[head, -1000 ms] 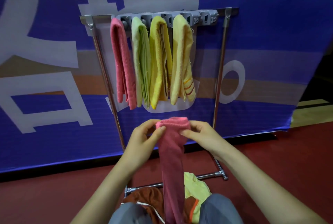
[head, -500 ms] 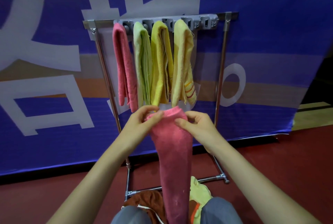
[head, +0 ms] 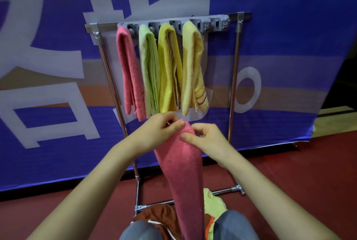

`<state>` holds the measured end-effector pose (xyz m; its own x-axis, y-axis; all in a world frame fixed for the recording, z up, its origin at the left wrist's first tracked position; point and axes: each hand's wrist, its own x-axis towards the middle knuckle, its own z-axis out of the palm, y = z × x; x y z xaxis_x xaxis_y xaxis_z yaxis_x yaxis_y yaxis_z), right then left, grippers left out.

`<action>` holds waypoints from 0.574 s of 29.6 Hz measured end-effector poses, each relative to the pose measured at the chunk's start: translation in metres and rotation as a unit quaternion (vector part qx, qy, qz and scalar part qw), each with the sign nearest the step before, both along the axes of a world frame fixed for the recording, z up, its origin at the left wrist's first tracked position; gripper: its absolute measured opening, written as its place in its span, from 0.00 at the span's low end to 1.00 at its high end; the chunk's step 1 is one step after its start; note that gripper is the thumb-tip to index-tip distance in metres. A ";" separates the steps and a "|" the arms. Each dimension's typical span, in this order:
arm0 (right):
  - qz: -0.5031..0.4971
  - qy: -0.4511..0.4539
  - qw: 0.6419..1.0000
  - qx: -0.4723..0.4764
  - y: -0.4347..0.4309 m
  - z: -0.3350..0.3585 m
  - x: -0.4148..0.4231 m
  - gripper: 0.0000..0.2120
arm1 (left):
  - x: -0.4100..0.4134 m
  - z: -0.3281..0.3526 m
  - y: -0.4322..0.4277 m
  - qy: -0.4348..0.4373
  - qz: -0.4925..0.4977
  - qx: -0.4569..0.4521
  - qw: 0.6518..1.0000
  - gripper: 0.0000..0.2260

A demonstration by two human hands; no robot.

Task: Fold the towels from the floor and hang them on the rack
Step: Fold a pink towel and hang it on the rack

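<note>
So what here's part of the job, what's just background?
Job: held pink towel, left hand, right hand, rack, hung pink towel, hung green towel, hung yellow towel, hung cream towel, brown floor towel, pale floor towel.
Background: blue banner, red floor.

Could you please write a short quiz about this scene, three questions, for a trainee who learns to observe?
1. How many folded towels hang on the metal rack?
2. True or false: the left hand alone holds the long pink terry towel.
3. Which hanging towel is nearest the rack's left post? A. pink folded towel B. light green folded towel C. pale yellow striped towel
Key: 1. Four. 2. False: the right hand pinches its top too. 3. A.
</note>
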<state>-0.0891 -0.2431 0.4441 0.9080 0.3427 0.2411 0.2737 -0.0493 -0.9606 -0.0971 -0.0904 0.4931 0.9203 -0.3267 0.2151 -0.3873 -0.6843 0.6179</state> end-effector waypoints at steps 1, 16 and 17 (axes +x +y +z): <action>0.002 0.003 1.000 0.009 0.000 -0.001 0.001 0.04 | 0.001 -0.001 -0.001 -0.014 0.003 0.001 1.000 0.09; 0.089 0.232 0.964 -0.090 0.003 -0.147 -0.001 0.14 | 0.001 0.046 0.036 -0.178 0.102 -0.060 0.977 0.09; 0.088 0.242 0.961 -0.098 0.003 -0.156 -0.002 0.15 | 0.001 0.050 0.038 -0.185 0.114 -0.063 0.974 0.09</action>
